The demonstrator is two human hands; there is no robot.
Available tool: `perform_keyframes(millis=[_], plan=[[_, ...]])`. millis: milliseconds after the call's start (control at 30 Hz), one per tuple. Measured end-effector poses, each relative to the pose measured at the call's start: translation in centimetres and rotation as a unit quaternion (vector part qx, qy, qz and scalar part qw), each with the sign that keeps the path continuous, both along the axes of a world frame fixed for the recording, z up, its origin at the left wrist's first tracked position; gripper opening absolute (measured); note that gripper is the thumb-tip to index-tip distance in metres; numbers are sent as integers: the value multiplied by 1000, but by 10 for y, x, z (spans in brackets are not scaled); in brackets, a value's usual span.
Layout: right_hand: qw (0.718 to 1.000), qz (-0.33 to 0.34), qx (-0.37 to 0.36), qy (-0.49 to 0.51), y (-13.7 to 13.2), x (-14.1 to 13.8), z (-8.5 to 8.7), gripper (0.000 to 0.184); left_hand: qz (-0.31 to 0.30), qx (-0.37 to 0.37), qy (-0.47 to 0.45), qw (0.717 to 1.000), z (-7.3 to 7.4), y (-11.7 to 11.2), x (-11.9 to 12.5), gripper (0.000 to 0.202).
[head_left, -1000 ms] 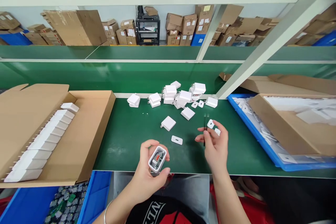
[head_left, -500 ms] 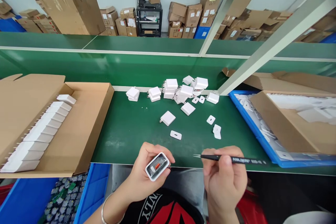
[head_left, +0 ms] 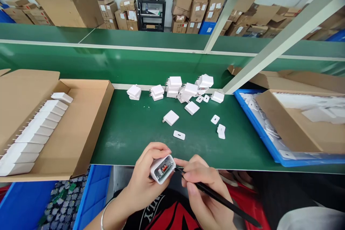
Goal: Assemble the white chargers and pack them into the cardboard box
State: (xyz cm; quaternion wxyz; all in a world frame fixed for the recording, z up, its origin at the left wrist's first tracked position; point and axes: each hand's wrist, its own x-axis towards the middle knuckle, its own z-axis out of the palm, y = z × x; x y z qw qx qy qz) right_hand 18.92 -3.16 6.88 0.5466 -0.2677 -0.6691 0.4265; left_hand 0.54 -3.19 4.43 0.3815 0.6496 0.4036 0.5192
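- The left hand (head_left: pixel 145 179) is closed around a white charger shell (head_left: pixel 162 168), its open end tilted up so an orange part shows inside; it sits at the near edge of the green counter (head_left: pixel 129 133), at 6 o'clock in the view.
- The right hand (head_left: pixel 202 190) pinches black tweezers (head_left: pixel 215 197) between thumb and fingers; the tip touches the open end of the charger shell, and the handle runs off toward 4 o'clock.
- A flat white cover plate (head_left: pixel 179 135) lies on the counter just beyond the hands, at 12 o'clock from them; a single white charger (head_left: pixel 171 118) lies a little farther on.
- A heap of white chargers (head_left: pixel 185 91) sits at the far edge of the counter, with small cover plates (head_left: pixel 221 129) scattered toward 2 o'clock.
- At 9 o'clock an open cardboard box (head_left: pixel 81 129) holds a row of finished chargers (head_left: pixel 35 133).
- At 3 o'clock a blue tray (head_left: pixel 258 129) carries a cardboard box (head_left: pixel 296 129).
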Motion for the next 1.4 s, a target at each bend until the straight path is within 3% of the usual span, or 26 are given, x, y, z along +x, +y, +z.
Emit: perform_keyframes(millis=[333,767,933,1200,1300,1400], plan=[[999,0,21,-30,2,-1,-1,48,36,37,57,997,1,-1,-1,43],[999,-9,23,-26,1,-4,-12,53,42,7,48,998,4,-3,-1,45],[1000,-20,-3,2,0,-3,-16,45,40,13,50,998,3,-2,-2,45],[992,-34,-36,-114,5,3,-4,29,34,120,112,986,1,9,-8,52],[996,-45,-52,-56,5,1,-4,25,17,75,72,994,1,11,-9,45],[995,-67,-68,27,2,-2,-5,23,-49,-29,-33,998,-3,10,-11,35]])
